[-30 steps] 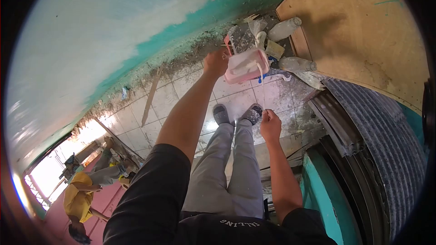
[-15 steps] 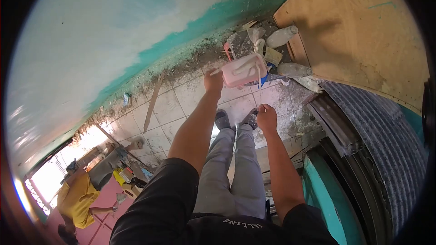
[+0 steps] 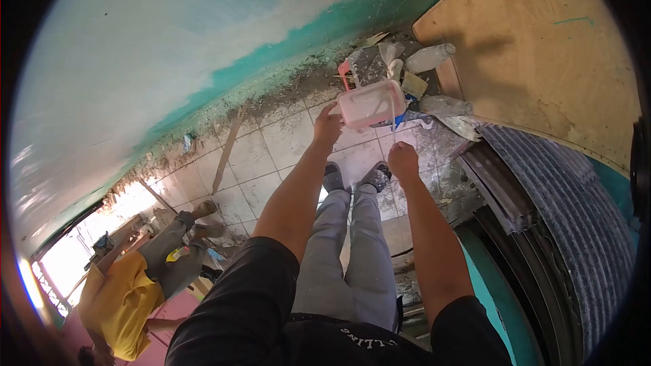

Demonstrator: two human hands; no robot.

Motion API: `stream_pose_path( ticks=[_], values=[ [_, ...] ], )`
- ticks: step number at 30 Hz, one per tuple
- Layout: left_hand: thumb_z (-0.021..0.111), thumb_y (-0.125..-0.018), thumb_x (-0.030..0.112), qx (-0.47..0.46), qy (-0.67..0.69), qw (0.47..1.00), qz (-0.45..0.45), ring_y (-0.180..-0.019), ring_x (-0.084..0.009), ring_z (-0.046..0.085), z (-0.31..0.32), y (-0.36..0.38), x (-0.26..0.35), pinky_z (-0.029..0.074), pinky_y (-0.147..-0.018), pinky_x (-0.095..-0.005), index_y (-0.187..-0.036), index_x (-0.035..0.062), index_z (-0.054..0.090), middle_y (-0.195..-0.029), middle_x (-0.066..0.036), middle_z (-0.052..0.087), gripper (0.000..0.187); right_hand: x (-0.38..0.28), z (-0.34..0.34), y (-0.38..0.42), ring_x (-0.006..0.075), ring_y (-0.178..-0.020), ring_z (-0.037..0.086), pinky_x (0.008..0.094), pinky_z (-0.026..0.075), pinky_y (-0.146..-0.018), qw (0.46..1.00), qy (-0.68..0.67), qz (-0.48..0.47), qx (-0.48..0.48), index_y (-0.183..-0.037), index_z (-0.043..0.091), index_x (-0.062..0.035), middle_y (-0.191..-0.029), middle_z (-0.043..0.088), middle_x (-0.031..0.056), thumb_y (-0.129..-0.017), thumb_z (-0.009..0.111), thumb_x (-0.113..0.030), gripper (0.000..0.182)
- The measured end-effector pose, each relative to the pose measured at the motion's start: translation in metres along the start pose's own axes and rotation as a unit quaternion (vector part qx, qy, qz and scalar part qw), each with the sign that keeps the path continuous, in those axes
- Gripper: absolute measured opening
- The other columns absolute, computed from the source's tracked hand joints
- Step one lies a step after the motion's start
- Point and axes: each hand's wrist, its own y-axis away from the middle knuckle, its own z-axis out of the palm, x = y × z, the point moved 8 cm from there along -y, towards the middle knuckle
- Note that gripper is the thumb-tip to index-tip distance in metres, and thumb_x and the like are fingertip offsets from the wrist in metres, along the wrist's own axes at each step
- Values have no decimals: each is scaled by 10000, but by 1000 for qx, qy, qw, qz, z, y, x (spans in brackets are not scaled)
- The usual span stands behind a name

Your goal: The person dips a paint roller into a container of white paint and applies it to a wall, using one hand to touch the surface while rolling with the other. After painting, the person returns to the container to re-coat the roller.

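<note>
Tub, pink and shallow, is up over the tiled floor, in front of the feet and tipped so that its pale inside shows. The left hand has its fingers bent on the tub's left edge, holding it. The right hand has its fingers closed on a thin pale stick, whose far end reaches over the tub's inside; whether it touches there I cannot tell.

Just beyond the tub's far and right edges lies clutter: a cloudy bottle, a second bottle, a yellowish block and something blue. Bare tiles run between the tub and the sandals, and leftward to a wooden strip. The painted wall bounds the far left side, a plywood board the far right, and corrugated sheets the right.

White letters on the black shirt read "LLING", the start being hidden. At lower left is another person in a yellow top.
</note>
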Motion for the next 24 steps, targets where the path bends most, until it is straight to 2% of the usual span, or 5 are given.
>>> stream_pose_path(
  ticks=[7, 9, 13, 15, 24],
  values=[
    [571, -999, 150, -9, 3, 998, -59, -1060, -242, 682, 4, -6, 10, 555, -871, -461, -1536, 239, 454, -1226, -93, 678, 556, -21, -5, 10, 360, -1029, 688, 451, 557, -889, 996, 79, -8, -30, -947, 725, -5, -1073, 713, 216, -931, 534, -181, 260],
    [572, -1012, 166, -4, -25, 997, -76, -1074, -258, 681, 4, -4, 13, 561, -907, -496, -1538, 245, 444, -1249, -99, 672, 547, -11, 3, 20, 319, -974, 709, 432, 568, -827, 974, -82, 182, -112, -982, 709, -23, -1036, 721, 215, -949, 532, -188, 244],
    [579, -1020, 189, -13, -47, 996, -75, -1085, -272, 676, 5, -2, 11, 563, -927, -512, -1541, 263, 429, -1272, -95, 664, 548, 20, 38, -24, 302, -799, 710, 436, 561, -720, 979, -179, 79, -50, -999, 672, -42, -915, 707, 186, -962, 523, -179, 207],
    [588, -1025, 212, -19, -19, 996, -89, -1081, -269, 670, 5, 5, 13, 559, -921, -530, -1544, 285, 418, -1297, -87, 652, 551, 10, 29, -18, 157, -407, 418, 370, 296, -348, 953, -240, 128, -130, -891, 672, -97, -625, 497, 29, -1014, 491, -191, 238],
    [596, -1025, 237, -43, 15, 992, -114, -1190, -340, 604, 8, 15, 22, 534, -961, -585, -1570, 297, 377, -1342, -93, 573, 590, -17, 5, 18, 209, -479, 532, 374, 415, -413, 951, -182, 211, -131, -967, 646, -50, -681, 548, 80, -1009, 499, -157, 187]
  ],
)
